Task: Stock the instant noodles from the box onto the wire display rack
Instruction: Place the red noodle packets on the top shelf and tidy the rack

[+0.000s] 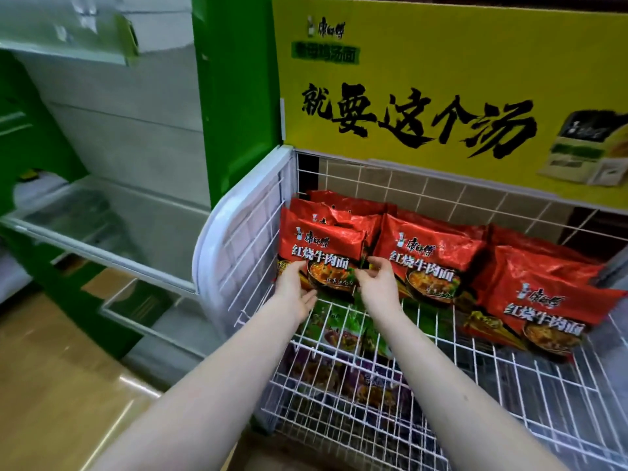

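Observation:
A white wire display rack (pixel 339 375) fills the lower right. Several red instant noodle packs stand in rows on its upper shelf. The front left red pack (pixel 323 253) leans upright at the shelf's left end. My left hand (pixel 297 294) holds its lower left edge, thumb on the front. My right hand (pixel 379 283) pinches its lower right corner. More red packs stand in the middle (pixel 431 256) and lie at the right (pixel 543 300). The box is out of view.
Green and purple noodle packs (pixel 343 334) lie on lower tiers under the wire shelf. A yellow printed sign (pixel 441 79) rises behind the rack. Green shelving (pixel 234 96) with white shelves stands to the left. Wooden floor (pixel 51 385) shows at the lower left.

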Demonstrator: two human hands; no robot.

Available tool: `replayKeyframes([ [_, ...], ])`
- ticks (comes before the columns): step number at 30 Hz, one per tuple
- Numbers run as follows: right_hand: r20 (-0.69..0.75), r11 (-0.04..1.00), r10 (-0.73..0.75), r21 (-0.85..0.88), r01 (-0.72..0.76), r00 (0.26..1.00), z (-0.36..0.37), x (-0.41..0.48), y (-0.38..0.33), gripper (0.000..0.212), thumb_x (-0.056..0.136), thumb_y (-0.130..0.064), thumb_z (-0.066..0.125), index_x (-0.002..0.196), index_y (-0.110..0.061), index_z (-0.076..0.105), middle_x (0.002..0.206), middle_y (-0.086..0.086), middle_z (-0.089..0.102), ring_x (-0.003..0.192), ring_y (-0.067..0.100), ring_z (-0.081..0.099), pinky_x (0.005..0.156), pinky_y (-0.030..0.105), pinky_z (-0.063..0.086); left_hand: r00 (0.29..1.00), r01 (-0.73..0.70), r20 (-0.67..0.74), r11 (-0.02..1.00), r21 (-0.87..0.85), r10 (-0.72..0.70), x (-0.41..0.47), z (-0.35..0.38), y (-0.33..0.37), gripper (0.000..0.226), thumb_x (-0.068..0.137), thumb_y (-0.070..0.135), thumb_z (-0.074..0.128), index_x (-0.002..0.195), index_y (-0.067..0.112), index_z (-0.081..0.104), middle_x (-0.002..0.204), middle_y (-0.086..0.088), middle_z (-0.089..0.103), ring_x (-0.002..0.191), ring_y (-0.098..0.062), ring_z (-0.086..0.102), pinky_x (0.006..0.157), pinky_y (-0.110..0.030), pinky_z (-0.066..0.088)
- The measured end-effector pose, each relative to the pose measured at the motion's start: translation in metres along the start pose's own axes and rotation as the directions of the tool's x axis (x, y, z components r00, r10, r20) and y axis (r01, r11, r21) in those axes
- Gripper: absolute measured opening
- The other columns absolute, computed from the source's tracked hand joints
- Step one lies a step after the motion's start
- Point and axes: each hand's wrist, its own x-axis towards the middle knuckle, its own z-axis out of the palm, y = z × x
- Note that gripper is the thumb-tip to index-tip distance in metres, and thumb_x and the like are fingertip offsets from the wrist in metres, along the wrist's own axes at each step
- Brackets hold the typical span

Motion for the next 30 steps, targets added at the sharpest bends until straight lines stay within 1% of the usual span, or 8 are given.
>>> replayKeyframes([
  [5,-0.017,1.0,0.012,0.022,-0.012,1.0,-0.006,-0.004,-0.003,0.032,0.094,-0.01,0.048,0.126,-0.01,0.042,0.098,0.005,0.055,0.061,0.01,0.051,0.05,0.017,0.041,1.0,0.009,-0.027,0.998,-0.062,-0.011,-0.001,0.0,0.005,0.055,0.091,0.023,0.055,0.138,0.004,0.035,0.14,-0.026,0.039,0.127,-0.034,0.045,0.105,-0.037,0.041],
  [9,-0.074,0.998,-0.012,0.055,0.016,0.997,-0.003,-0.014,-0.008,0.029,0.095,-0.007,0.047,0.124,-0.009,0.045,0.092,0.002,0.053,0.059,0.009,0.048,0.053,0.017,0.043,0.999,0.025,-0.021,1.0,-0.003,-0.025,-0.013,-0.003,0.014,0.055,0.093,0.022,0.053,0.141,0.002,0.035,0.142,-0.026,0.038,0.129,-0.033,0.045,0.107,-0.036,0.039],
  [17,-0.151,0.992,-0.102,0.06,0.112,0.983,0.004,-0.052,-0.028,0.028,0.094,-0.008,0.048,0.122,-0.01,0.047,0.094,-0.003,0.053,0.063,0.007,0.049,0.054,0.014,0.042,0.978,-0.004,0.208,0.993,0.114,-0.02,-0.045,-0.021,0.023,0.04,0.099,0.027,0.038,0.128,0.004,0.054,0.135,-0.012,0.055,0.127,-0.026,0.049,0.108,-0.033,0.037],
  [20,-0.173,0.987,-0.128,0.077,0.143,0.976,0.011,-0.073,-0.03,0.025,0.093,-0.01,0.051,0.118,-0.011,0.049,0.089,-0.006,0.054,0.075,0.009,0.054,0.071,0.024,0.05,0.948,0.003,0.316,0.992,0.129,-0.044,-0.051,-0.034,0.015,0.036,0.098,0.029,0.037,0.12,0.009,0.059,0.132,-0.007,0.058,0.123,-0.023,0.052,0.099,-0.033,0.041],
  [23,-0.182,0.988,-0.122,0.068,0.136,0.976,0.02,-0.099,-0.021,0.018,0.092,-0.012,0.054,0.11,-0.015,0.049,0.091,-0.007,0.055,0.089,0.012,0.057,0.092,0.042,0.05,0.914,0.04,0.4,0.996,0.08,-0.069,-0.055,-0.05,0.004,0.037,0.098,0.028,0.038,0.122,0.008,0.058,0.12,-0.007,0.064,0.1,-0.021,0.061,0.085,-0.033,0.049],
  [25,-0.184,0.992,-0.092,0.072,0.106,0.979,0.025,-0.119,-0.009,0.018,0.092,-0.011,0.054,0.108,-0.015,0.048,0.092,-0.004,0.057,0.088,0.014,0.057,0.092,0.044,0.051,0.896,0.061,0.435,0.995,0.078,-0.089,-0.057,-0.064,-0.006,0.037,0.099,0.028,0.035,0.123,0.009,0.056,0.112,-0.005,0.065,0.09,-0.019,0.061,0.081,-0.031,0.049],
  [28,-0.178,0.993,-0.053,0.098,0.072,0.983,0.033,-0.147,0.011,0.017,0.093,-0.009,0.053,0.108,-0.016,0.048,0.097,0.004,0.059,0.084,0.016,0.058,0.088,0.045,0.051,0.881,0.081,0.458,0.993,0.089,-0.113,-0.06,-0.089,-0.023,0.038,0.1,0.03,0.033,0.124,0.009,0.055,0.108,-0.003,0.066,0.09,-0.018,0.062,0.078,-0.029,0.049],
  [30,-0.176,0.994,-0.03,0.103,0.048,0.984,0.039,-0.163,0.025,0.017,0.093,-0.009,0.054,0.107,-0.017,0.048,0.1,0.005,0.06,0.089,0.016,0.06,0.091,0.043,0.05,0.884,0.096,0.45,0.991,0.093,-0.128,-0.061,-0.108,-0.034,0.039,0.1,0.03,0.033,0.126,0.008,0.054,0.103,-0.003,0.067,0.09,-0.017,0.062,0.077,-0.028,0.05],
])
